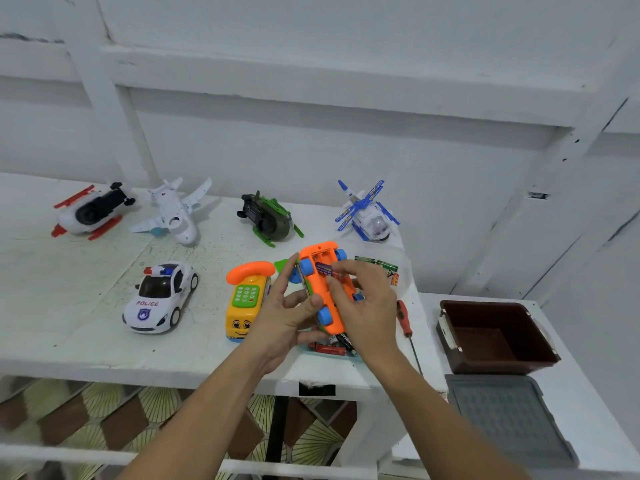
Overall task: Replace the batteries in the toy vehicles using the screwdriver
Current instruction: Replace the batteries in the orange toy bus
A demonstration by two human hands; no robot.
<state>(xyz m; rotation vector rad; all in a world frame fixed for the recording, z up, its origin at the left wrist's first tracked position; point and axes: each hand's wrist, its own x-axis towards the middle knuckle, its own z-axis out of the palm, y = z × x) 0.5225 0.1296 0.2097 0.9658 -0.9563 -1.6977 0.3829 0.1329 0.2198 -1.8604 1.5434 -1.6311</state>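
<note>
Holding orange toy car (323,292) above table (69,271), underside up, compartment open. Long axis runs away from person, far end raised; which end is front, cannot tell. Left hand (287,317) curled round car's side. Right hand (363,306) fingertips pinch purple battery (324,270) at compartment. Risks: battery seated wrong way round; battery slipping from pinch, rolling off table. Screwdriver (404,318) lies just right.

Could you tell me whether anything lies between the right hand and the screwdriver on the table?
Nothing visible does. The screwdriver lies on the table just right of the right hand, which pinches a battery at the orange car.
</note>
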